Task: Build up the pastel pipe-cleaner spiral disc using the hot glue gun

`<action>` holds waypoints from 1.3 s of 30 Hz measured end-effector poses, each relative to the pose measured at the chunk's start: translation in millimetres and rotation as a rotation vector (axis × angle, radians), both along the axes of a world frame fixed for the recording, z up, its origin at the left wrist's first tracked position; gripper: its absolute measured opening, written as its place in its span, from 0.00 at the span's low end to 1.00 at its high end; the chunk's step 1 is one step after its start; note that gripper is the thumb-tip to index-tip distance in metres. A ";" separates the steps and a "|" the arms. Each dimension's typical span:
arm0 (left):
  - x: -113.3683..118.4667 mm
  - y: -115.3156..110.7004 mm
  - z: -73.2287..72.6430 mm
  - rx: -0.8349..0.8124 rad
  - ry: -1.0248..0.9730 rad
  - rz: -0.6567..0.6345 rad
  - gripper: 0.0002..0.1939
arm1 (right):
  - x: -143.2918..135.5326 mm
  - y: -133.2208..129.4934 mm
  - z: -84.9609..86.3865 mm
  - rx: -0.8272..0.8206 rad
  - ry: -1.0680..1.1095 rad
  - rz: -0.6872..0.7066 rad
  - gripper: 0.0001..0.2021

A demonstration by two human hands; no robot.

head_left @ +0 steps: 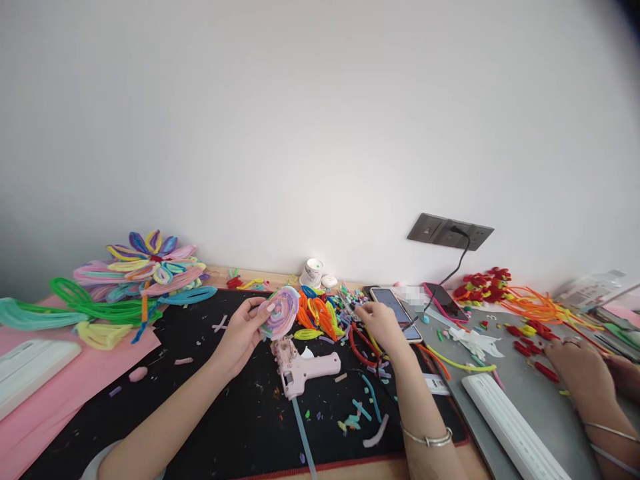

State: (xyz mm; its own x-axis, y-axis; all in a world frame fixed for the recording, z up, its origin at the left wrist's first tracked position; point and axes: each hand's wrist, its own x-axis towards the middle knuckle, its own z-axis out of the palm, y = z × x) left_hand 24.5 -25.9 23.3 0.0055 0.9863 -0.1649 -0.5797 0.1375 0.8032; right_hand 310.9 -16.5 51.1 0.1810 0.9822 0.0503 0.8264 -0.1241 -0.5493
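My left hand [246, 333] is closed on a round pastel spiral disc [281, 312], with the thumb across its face. Just below the disc lies a pale pink glue gun [305, 370] with a glue stick [304, 437] in its end. My right hand [377, 323] reaches down to a pile of small coloured clippings [350, 303], fingers bent together; what they hold, if anything, is too small to name. Left of the right hand sits a bundle of orange and yellow pipe-cleaner loops [320, 317].
A large pipe-cleaner flower [156, 259] stands at the left on pink paper [100, 373]. Beyond my right hand are a phone [397, 313] and a plugged black cable [453, 273]. A paper cup [313, 270] stands by the wall. Another person's hands [580, 367] work at the right.
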 end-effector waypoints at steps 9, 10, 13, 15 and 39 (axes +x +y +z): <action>-0.1 1.1 -1.7 -0.001 -0.009 -0.029 0.26 | 9.4 103.3 -13.4 -0.126 -0.169 -0.050 0.15; -0.3 1.4 -1.9 -0.005 -0.007 -0.030 0.26 | 9.0 108.2 -16.6 -0.142 -0.164 -0.044 0.16; -0.5 2.0 -2.3 -0.017 -0.003 -0.026 0.25 | 9.4 113.6 -20.6 -0.149 -0.124 -0.044 0.16; -0.8 2.4 -2.7 -0.015 -0.001 -0.024 0.25 | 10.0 111.1 -17.9 -0.125 -0.072 -0.052 0.16; -1.1 0.7 -4.1 0.017 0.012 -0.025 0.28 | -62.7 -28.2 -18.1 -0.004 0.942 0.299 0.07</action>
State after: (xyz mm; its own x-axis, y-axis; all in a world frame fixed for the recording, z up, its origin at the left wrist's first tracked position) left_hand 23.4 -25.2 19.1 0.0285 0.9885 -0.1488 -0.5661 0.1386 0.8126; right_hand 248.3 -44.7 33.1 -0.1099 0.9939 0.0097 0.0496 0.0152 -0.9987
